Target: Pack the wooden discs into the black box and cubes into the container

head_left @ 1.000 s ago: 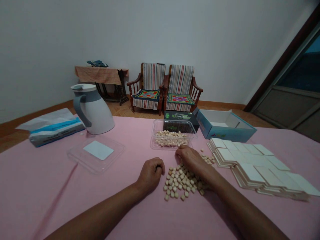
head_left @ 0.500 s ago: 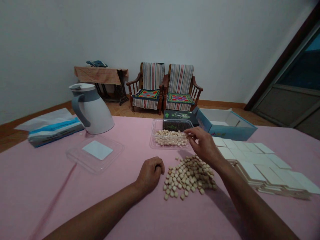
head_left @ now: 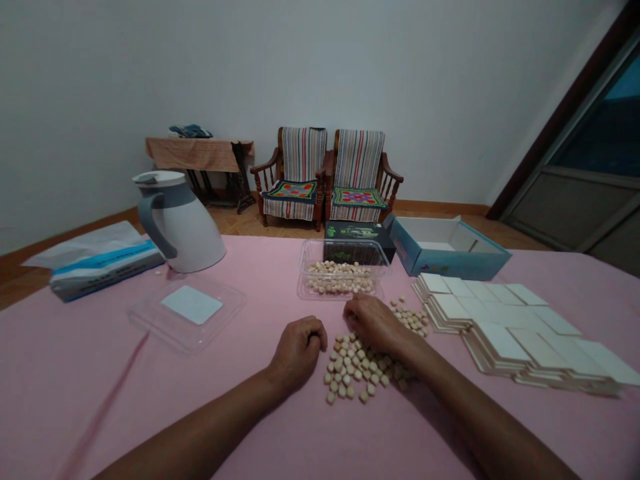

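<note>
A loose pile of small pale rounded pieces lies on the pink tablecloth, partly covered by my right hand. That hand reaches to the far left side of the pile with its fingers curled down; the fingertips and anything in them are hidden. Left of the pile, my left hand rests closed on the cloth, and I cannot see into it. Just beyond both hands stands a clear plastic box with many similar pieces inside. Its matching clear lid lies flat at the left.
White flat cards are stacked at the right, below an open blue box. A black box sits behind the plastic box. At the left are a white-grey jug and a tissue pack.
My right hand has moved from the plastic box's right rim down and left to the pile. My left hand has stayed put. The view has shifted slightly.
</note>
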Action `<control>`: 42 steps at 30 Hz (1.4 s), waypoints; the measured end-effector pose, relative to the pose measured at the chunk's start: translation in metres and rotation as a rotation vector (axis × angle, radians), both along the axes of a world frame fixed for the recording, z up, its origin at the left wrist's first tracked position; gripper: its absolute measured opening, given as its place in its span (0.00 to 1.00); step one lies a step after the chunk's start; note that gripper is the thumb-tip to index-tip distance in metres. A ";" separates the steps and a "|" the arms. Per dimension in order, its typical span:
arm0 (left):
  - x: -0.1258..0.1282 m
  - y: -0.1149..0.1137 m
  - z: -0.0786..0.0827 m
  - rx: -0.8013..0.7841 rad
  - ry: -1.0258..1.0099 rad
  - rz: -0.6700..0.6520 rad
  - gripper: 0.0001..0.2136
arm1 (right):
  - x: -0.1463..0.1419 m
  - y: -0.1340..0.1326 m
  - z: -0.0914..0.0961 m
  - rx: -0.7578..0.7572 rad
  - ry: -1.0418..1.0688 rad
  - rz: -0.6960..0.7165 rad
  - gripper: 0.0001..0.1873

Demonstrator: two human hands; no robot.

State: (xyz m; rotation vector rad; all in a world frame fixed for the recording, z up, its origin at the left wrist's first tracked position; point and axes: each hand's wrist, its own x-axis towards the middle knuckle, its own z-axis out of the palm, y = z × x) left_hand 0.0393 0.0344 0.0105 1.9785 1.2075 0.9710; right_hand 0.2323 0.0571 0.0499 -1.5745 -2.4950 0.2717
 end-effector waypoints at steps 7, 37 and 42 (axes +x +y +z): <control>-0.001 0.000 -0.001 -0.004 0.008 -0.004 0.11 | 0.013 0.004 0.013 0.096 0.295 0.021 0.11; -0.001 0.000 -0.002 -0.007 0.020 -0.005 0.11 | 0.022 0.006 0.020 0.070 0.291 0.037 0.12; -0.002 0.000 -0.003 0.004 0.023 -0.003 0.10 | 0.037 0.012 0.038 0.406 0.561 -0.084 0.13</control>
